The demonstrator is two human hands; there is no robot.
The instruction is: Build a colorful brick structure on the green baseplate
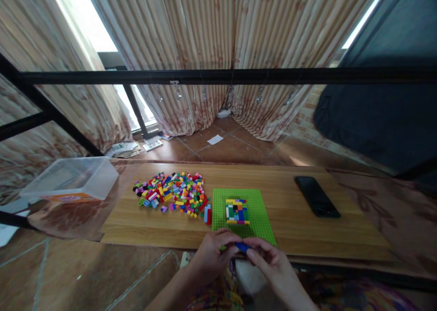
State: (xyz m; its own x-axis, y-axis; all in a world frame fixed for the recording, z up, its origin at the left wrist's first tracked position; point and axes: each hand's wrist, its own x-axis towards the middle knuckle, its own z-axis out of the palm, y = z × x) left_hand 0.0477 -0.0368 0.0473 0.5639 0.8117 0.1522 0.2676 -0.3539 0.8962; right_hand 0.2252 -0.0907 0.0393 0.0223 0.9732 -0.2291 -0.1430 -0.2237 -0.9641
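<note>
Both hands meet over the near edge of a green baseplate [261, 211], pinching a blue brick [242, 247] between them. My left hand [215, 252] grips its left end with thumb and fingers. The brick's right end sits in the fingertips of my right hand [271, 258]. Fingers cover part of the brick, so its full length is hidden. On the baseplate stands a small block of multicoloured bricks [237, 211], with yellow along its front and back rows. Just left of the plate lie a few red and blue bricks [207, 214] side by side.
A wide pile of loose coloured bricks [177, 192] covers the left part of the wooden board [164, 233]. Farther left stands a clear plastic box [102, 176]. A black phone [317, 196] lies on the right. Behind runs a dark metal bar [211, 76] before curtains.
</note>
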